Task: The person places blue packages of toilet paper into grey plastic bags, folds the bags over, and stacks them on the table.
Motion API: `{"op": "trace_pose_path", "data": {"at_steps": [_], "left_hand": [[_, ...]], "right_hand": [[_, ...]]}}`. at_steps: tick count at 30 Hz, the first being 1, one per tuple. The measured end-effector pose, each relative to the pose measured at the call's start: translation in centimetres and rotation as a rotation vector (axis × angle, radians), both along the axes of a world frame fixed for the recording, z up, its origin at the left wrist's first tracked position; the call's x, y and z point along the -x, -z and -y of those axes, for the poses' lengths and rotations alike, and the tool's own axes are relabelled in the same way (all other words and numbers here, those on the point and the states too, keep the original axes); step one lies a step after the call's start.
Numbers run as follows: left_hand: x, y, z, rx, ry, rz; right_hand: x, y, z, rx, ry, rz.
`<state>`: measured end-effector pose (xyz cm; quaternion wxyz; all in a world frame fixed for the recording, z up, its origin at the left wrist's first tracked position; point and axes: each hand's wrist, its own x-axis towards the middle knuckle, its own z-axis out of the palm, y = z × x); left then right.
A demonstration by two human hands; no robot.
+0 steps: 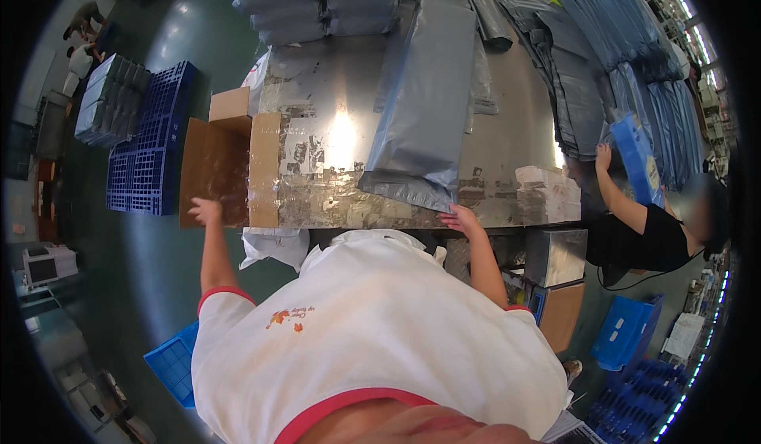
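Hands are spread wide apart across the near edge of a long metal-topped worktable (349, 79), scuffed and patched with worn tape, which catches a bright glare from overhead lighting. The right hand (460, 219) lies flat with fingers open on the near end of a long, grey, glossy plastic mailer bag (424, 103), pressing on it rather than gripping; the bag lies lengthwise away from the person, its far end reaching toward more grey bags, so it seems laid out within easy reach. The left hand (204, 210) reaches out to an open brown cardboard box (216, 162) that juts off the table's left edge, fingers loosely curled at the box's near rim; whether it truly grips the rim I cannot tell. A wide strip of clear tape runs along the box flap (265, 166) where it meets the tabletop, likely to hold the box there. Stacks of filled grey bags (317, 0) sit at the far end, and flat blue-grey bags (626, 63) are piled to the right. A co-worker's hand (604, 157) rests near a small stack of white packets (547, 194). Below, a green floor holds a blue plastic pallet (151, 151) and blue crates (626, 329).
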<state>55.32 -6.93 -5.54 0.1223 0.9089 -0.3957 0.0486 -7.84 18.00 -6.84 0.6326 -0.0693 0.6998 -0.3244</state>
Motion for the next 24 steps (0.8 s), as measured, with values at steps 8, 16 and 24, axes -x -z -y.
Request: {"op": "trace_pose_path", "data": {"at_steps": [8, 16, 24], "left_hand": [[21.4, -5.1, 1.3, 0.083, 1.344, 0.172], [36.7, -4.1, -2.3, -0.069, 2.219, 0.592], [34.8, -4.9, 0.7, -0.626, 1.665, -0.612]], "right_hand": [[-0.1, -8.4, 2.3, 0.564, -0.981, -1.833], [0.2, -6.6, 4.2, 0.84, -1.273, -1.572], [3.5, -5.1, 3.3, 0.527, -0.404, -0.622]]}}
